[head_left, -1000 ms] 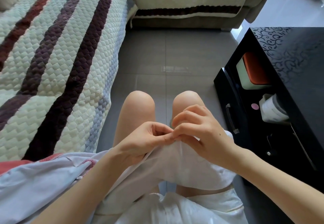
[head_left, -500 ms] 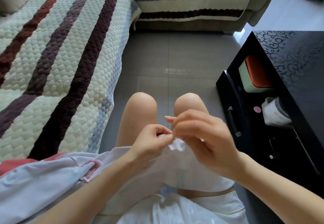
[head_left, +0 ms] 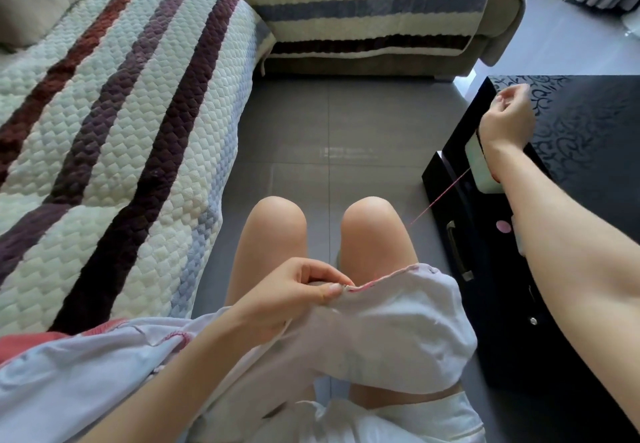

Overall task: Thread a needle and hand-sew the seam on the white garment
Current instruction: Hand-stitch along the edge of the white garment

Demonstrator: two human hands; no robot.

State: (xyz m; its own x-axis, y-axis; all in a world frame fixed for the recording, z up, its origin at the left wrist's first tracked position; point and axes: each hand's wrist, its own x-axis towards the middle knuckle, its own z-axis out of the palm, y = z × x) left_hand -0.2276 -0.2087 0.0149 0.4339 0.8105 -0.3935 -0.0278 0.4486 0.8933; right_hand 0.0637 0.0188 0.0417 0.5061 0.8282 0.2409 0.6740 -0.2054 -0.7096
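The white garment (head_left: 391, 335) lies across my lap, its edge trimmed with pink stitching. My left hand (head_left: 294, 295) pinches that seam edge between thumb and fingers, just below my knees. My right hand (head_left: 507, 120) is raised far to the right over the black table, fingers curled and pinching together, the needle too small to make out. A taut pink thread (head_left: 440, 196) runs from the seam up toward that hand.
A black glossy table (head_left: 588, 137) with an open drawer (head_left: 460, 255) stands at my right, holding a pale box and small items. A quilted striped sofa cover (head_left: 114, 137) fills the left. Grey tiled floor (head_left: 339, 130) lies ahead.
My right hand has left the seam and swung up and to the right, drawing the pink thread taut. The left hand keeps its pinch on the seam edge.
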